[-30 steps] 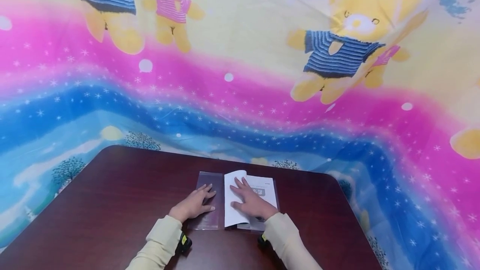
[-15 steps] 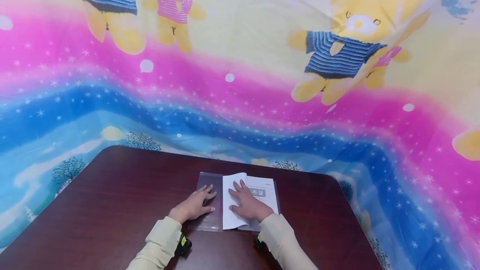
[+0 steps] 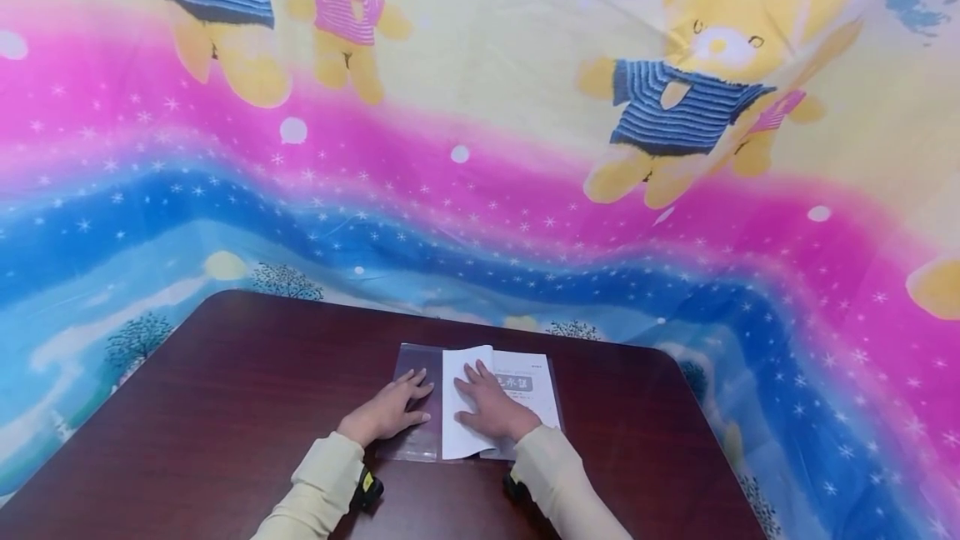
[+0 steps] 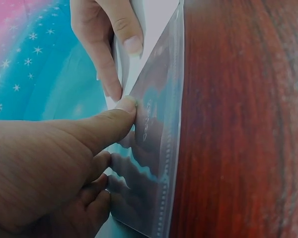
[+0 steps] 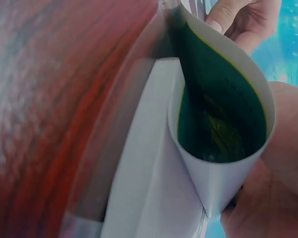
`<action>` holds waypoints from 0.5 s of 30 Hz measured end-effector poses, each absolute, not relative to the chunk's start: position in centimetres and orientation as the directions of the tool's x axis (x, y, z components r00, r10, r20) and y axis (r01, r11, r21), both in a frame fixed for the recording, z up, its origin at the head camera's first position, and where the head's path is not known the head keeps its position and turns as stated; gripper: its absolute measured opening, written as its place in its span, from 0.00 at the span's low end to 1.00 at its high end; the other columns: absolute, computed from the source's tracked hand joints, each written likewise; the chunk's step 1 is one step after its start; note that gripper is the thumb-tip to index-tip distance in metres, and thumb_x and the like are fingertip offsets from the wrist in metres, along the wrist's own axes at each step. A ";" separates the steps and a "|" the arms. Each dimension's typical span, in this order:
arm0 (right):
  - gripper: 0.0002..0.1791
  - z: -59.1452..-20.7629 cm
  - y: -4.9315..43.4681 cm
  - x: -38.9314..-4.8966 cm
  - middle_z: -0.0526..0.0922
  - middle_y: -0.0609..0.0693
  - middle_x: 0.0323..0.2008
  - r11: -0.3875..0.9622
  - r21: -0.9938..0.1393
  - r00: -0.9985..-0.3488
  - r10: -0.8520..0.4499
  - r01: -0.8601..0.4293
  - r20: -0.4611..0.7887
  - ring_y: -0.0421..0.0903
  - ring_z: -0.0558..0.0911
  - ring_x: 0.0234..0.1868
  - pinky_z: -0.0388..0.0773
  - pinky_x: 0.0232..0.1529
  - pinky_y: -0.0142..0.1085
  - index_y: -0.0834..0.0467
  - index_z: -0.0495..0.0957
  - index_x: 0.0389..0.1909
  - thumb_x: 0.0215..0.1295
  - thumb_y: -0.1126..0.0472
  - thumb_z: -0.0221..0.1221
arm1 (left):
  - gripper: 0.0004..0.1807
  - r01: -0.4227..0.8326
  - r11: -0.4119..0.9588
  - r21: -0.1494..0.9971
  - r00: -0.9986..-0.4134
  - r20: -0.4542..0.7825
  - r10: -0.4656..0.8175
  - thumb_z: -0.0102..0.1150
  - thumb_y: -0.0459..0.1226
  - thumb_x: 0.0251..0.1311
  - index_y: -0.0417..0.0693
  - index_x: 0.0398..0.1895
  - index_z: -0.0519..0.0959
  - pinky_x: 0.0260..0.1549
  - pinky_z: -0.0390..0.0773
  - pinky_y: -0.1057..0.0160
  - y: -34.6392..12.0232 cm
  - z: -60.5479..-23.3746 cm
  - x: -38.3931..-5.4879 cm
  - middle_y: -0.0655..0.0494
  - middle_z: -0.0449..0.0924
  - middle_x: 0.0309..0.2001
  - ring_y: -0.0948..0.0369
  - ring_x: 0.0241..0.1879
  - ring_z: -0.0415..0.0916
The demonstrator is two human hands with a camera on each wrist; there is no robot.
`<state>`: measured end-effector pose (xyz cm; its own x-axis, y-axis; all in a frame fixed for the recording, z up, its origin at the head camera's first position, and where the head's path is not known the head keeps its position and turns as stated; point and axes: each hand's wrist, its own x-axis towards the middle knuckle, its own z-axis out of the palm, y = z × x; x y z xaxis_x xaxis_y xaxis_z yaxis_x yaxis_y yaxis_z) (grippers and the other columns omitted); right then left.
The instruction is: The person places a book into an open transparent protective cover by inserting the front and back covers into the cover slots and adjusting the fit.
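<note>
A white paperback book (image 3: pixel 538 390) lies on a clear plastic book cover (image 3: pixel 420 447) spread on the table. Its loose cover flap (image 3: pixel 459 438) is turned over to the left, beside a page with a printed grey title box. In the right wrist view, this flap curls into a loop with a dark green inside (image 5: pixel 221 114), next to the thick page block (image 5: pixel 139 158). My left hand (image 3: pixel 386 412) presses the left part of the plastic with spread fingers. My right hand (image 3: pixel 491 407) rests on the white flap, fingers spread.
The dark red-brown table (image 3: pixel 262 407) has rounded far corners. A colourful cloth printed with bears (image 3: pixel 675 107) hangs behind and beside it. Dark devices with yellow marks are worn at the wrists, such as the left wrist camera (image 3: pixel 367 488).
My right hand has slid slightly left, taking the white cover flap with it. More of the title box on the page shows. My left hand stays in place.
</note>
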<state>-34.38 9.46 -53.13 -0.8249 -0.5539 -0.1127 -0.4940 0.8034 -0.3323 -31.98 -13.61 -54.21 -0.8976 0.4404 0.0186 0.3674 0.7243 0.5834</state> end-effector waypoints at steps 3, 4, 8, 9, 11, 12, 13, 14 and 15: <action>0.34 -53.4 9.4 -34.4 0.54 0.62 0.79 0.801 -0.321 -0.821 -0.561 -0.506 -0.107 0.61 0.47 0.81 0.51 0.78 0.56 0.61 0.65 0.75 0.72 0.53 0.60 | 0.29 0.370 0.721 0.586 -0.896 0.020 0.444 0.65 0.39 0.67 0.37 0.69 0.73 0.70 0.61 0.36 -13.6 -54.2 -32.0 0.36 0.60 0.76 0.37 0.77 0.52; 0.34 -53.4 9.3 -34.4 0.54 0.62 0.79 0.800 -0.317 -0.819 -0.564 -0.509 -0.106 0.62 0.47 0.81 0.51 0.78 0.57 0.61 0.65 0.75 0.72 0.53 0.60 | 0.29 0.369 0.720 0.588 -0.896 0.019 0.443 0.65 0.39 0.67 0.36 0.69 0.73 0.70 0.61 0.36 -13.6 -54.2 -32.0 0.36 0.60 0.76 0.37 0.77 0.52; 0.35 -53.7 9.0 -34.5 0.54 0.62 0.79 0.805 -0.303 -0.821 -0.560 -0.510 -0.107 0.61 0.48 0.81 0.51 0.78 0.56 0.59 0.65 0.75 0.72 0.51 0.60 | 0.30 0.354 0.722 0.594 -0.901 0.009 0.434 0.65 0.39 0.67 0.37 0.69 0.73 0.70 0.61 0.37 -13.6 -54.3 -31.9 0.37 0.60 0.76 0.38 0.77 0.52; 0.35 -53.7 8.9 -34.5 0.54 0.62 0.79 0.809 -0.300 -0.824 -0.556 -0.506 -0.110 0.61 0.48 0.81 0.52 0.78 0.56 0.59 0.64 0.76 0.72 0.51 0.60 | 0.30 0.353 0.723 0.594 -0.902 0.010 0.432 0.65 0.39 0.67 0.37 0.69 0.73 0.70 0.62 0.37 -13.6 -54.3 -31.8 0.37 0.60 0.76 0.39 0.77 0.52; 0.35 -53.7 8.7 -34.5 0.54 0.61 0.80 0.814 -0.296 -0.828 -0.549 -0.499 -0.112 0.61 0.48 0.81 0.52 0.78 0.56 0.58 0.64 0.76 0.72 0.50 0.60 | 0.29 0.349 0.728 0.591 -0.904 0.009 0.426 0.65 0.39 0.67 0.38 0.69 0.73 0.70 0.63 0.38 -13.5 -54.3 -31.8 0.38 0.61 0.76 0.39 0.77 0.52; 0.36 -53.6 8.6 -34.5 0.54 0.61 0.80 0.816 -0.297 -0.830 -0.546 -0.496 -0.113 0.61 0.48 0.81 0.52 0.77 0.56 0.58 0.64 0.76 0.72 0.50 0.60 | 0.29 0.348 0.730 0.589 -0.905 0.008 0.425 0.65 0.39 0.67 0.38 0.69 0.73 0.70 0.63 0.38 -13.5 -54.3 -31.8 0.38 0.61 0.76 0.39 0.77 0.52; 0.36 -53.6 8.5 -34.5 0.54 0.61 0.80 0.816 -0.301 -0.831 -0.544 -0.493 -0.114 0.61 0.48 0.81 0.52 0.78 0.56 0.58 0.64 0.76 0.72 0.50 0.60 | 0.29 0.347 0.732 0.586 -0.906 0.008 0.423 0.65 0.39 0.67 0.38 0.69 0.73 0.70 0.63 0.38 -13.5 -54.3 -31.8 0.39 0.61 0.76 0.40 0.77 0.52; 0.36 -53.5 8.4 -34.5 0.54 0.62 0.79 0.816 -0.306 -0.832 -0.544 -0.491 -0.114 0.61 0.48 0.81 0.52 0.77 0.56 0.58 0.64 0.76 0.72 0.50 0.60 | 0.29 0.347 0.734 0.583 -0.906 0.008 0.422 0.65 0.39 0.67 0.38 0.69 0.73 0.70 0.63 0.38 -13.5 -54.3 -31.9 0.39 0.61 0.76 0.40 0.77 0.52; 0.36 -53.5 8.3 -34.4 0.54 0.62 0.79 0.814 -0.312 -0.831 -0.544 -0.490 -0.115 0.61 0.48 0.81 0.52 0.77 0.56 0.59 0.64 0.76 0.72 0.50 0.60 | 0.29 0.347 0.736 0.581 -0.907 0.007 0.422 0.65 0.39 0.67 0.39 0.69 0.73 0.70 0.63 0.38 -13.5 -54.3 -31.9 0.39 0.61 0.76 0.40 0.77 0.53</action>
